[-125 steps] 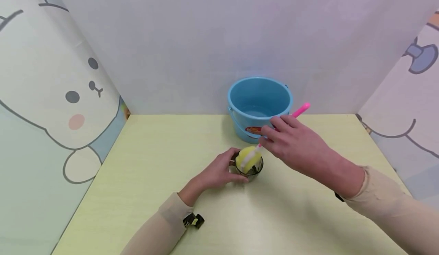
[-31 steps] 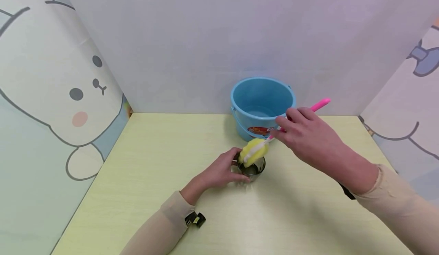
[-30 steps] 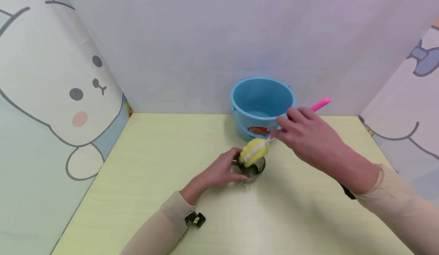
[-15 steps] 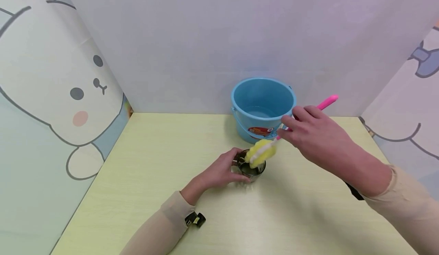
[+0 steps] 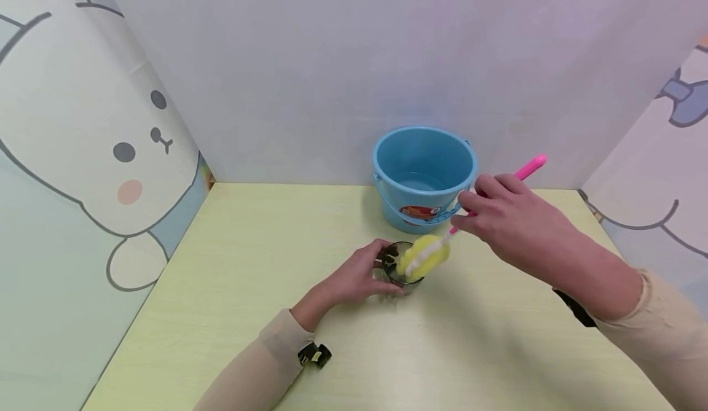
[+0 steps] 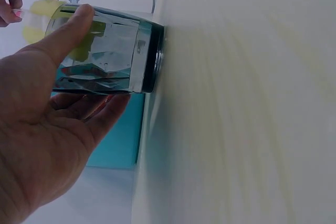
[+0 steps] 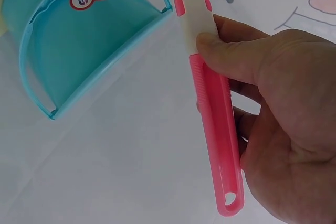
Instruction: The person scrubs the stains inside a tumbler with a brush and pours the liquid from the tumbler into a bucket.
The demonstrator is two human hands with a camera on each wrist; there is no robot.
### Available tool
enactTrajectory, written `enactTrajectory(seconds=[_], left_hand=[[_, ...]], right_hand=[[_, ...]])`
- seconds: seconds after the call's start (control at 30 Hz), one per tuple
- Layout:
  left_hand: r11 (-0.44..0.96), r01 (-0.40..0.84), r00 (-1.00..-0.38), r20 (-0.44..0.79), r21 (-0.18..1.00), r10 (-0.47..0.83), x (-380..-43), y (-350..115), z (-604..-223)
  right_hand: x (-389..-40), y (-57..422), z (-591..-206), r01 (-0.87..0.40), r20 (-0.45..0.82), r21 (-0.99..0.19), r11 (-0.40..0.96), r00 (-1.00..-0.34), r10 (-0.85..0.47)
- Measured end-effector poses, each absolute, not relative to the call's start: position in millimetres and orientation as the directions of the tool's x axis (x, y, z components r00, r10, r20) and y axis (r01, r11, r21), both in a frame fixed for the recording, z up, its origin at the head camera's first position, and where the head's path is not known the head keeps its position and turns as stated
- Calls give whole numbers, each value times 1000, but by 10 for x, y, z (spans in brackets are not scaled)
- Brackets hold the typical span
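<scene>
My left hand (image 5: 356, 276) grips a dark-tinted drinking glass (image 6: 113, 51), which stands upright on the table with its mouth up. In the left wrist view, my thumb lies along one side and the fingers wrap the other. My right hand (image 5: 517, 223) holds a sponge cup brush by its pink handle (image 7: 218, 124), thumb near the white neck. The brush's yellow sponge head (image 5: 426, 257) leans across the right rim of the glass. Its tip dips inside the mouth while the rest sticks out. Yellow-green shows through the glass wall (image 6: 86, 45).
A light blue bucket (image 5: 423, 202) with a red label stands behind the glass, close to the back wall (image 5: 287, 91). A little water seems to lie at its bottom. The pale yellow table (image 5: 265, 233) has cartoon-printed sheets on both sides.
The right hand has shifted right with the brush, and the sponge head has gone from deeper in the glass to its right rim. The left hand keeps its hold on the glass.
</scene>
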State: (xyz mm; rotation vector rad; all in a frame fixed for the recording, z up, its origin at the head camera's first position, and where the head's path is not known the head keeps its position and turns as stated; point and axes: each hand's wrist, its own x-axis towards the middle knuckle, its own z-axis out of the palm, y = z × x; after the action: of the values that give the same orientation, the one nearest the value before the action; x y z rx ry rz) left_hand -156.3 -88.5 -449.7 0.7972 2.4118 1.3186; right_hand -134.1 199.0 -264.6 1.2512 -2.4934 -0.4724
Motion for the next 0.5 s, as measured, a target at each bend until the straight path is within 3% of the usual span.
enactTrajectory(seconds=[0.5], left_hand=[[433, 318, -817, 12, 843, 576, -1558, -870, -4489]], right_hand=[[-1371, 1975, -2814, -739, 171, 299, 604, -581, -796]])
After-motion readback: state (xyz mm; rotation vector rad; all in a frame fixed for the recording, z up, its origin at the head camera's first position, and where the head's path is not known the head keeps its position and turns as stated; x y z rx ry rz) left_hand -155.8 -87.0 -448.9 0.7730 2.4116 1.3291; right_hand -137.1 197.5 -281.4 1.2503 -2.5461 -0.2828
